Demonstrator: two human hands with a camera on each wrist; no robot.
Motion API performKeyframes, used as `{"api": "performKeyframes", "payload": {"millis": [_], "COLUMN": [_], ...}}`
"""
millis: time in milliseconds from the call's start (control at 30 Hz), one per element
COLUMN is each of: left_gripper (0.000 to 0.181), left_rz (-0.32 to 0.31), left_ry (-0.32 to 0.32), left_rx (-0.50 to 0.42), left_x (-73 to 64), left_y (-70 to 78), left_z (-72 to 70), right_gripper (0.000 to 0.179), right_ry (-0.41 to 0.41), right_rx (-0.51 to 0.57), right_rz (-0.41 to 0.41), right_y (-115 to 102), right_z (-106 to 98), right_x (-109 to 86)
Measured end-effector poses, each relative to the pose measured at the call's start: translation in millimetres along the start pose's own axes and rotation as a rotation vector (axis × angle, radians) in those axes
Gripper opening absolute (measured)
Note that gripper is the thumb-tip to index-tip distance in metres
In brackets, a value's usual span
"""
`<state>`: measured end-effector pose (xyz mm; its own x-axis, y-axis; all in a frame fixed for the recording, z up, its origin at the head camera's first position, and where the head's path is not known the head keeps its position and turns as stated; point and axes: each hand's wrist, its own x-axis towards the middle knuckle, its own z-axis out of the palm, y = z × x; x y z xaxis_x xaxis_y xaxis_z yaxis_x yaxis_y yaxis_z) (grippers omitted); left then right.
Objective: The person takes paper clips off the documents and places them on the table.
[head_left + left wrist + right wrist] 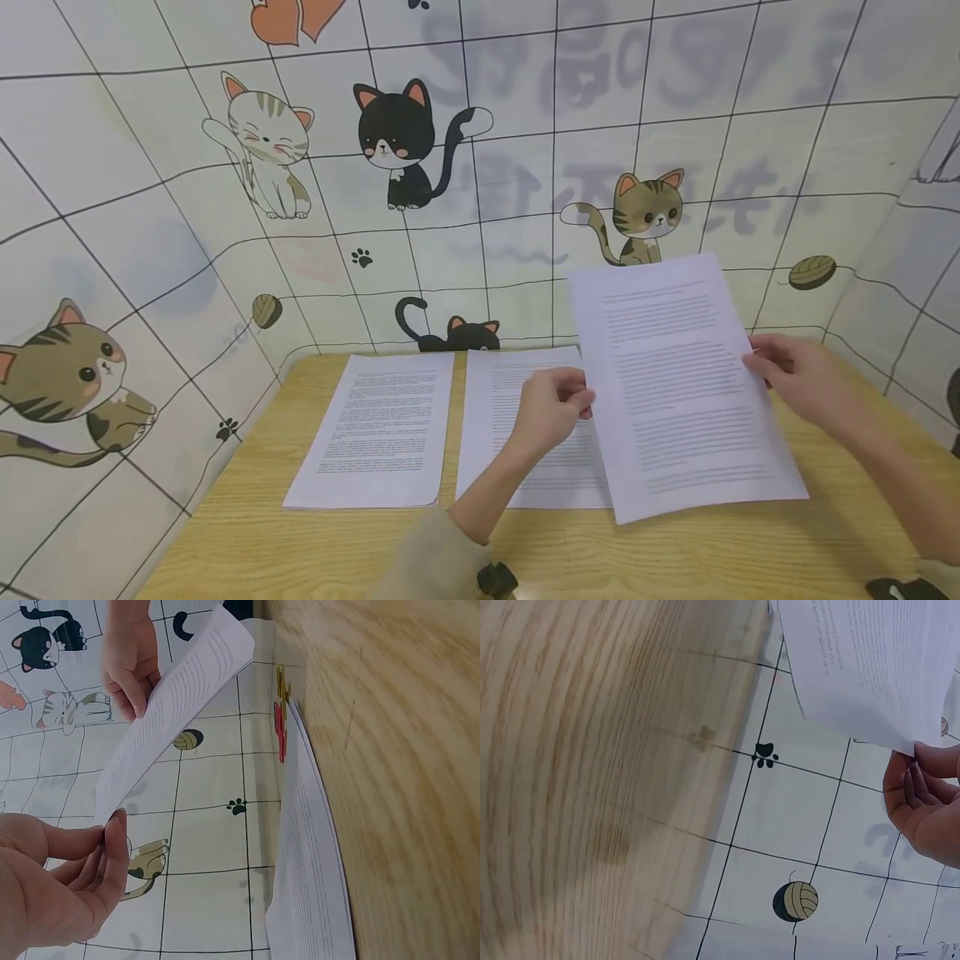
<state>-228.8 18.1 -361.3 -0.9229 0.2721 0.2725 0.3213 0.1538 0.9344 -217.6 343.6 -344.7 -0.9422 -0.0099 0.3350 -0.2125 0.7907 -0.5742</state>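
My left hand (551, 408) pinches the left edge of a printed sheet of paper (678, 383) between thumb and fingers. The sheet's right edge is pinched by my right hand (806, 379). Held up above the table, the sheet tilts a little, its text facing me. Behind my left hand lies a printed paper stack (491, 433), partly covered by the held sheet. Another stack of printed pages (393, 433) rests further left. The left wrist view shows small red clip-like pieces (280, 731) and yellow ones (282, 681) on the table near the pages.
Everything lies on a wood-grain table (300, 546). A white wall covering (517, 275) with grid lines and cartoon cats rises right behind the table's back edge and along both sides.
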Motion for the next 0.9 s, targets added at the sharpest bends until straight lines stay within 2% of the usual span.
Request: {"api": "performKeyframes", "payload": {"millis": [133,400,633,900], "left_gripper": [0.008,0.006,0.006,0.012], "left_rz": [0.000,-0.050,-0.081,-0.173], "left_ry": [-0.004,-0.012,-0.010,0.020], "left_rx": [-0.029,-0.097,-0.107,-0.157], "left_x": [3.0,7.8,12.0,15.0], "left_y": [0.6,1.5,0.5,-2.0], "left_z": [12.1,38.7,61.4,82.9], "right_gripper": [0.039,0.036,0.036,0.041], "right_ry": [0.020,0.077,0.096,0.081], "right_rx": [-0.034,-0.087,-0.146,-0.143], "right_rz": [0.039,0.070,0.138,0.148], "right_y": [12.2,27.6,39.1,57.9], "right_z": [-7.1,-18.0,-23.4,-29.6], "right_x": [-0.6,-2.8,-2.9,-4.2]}}
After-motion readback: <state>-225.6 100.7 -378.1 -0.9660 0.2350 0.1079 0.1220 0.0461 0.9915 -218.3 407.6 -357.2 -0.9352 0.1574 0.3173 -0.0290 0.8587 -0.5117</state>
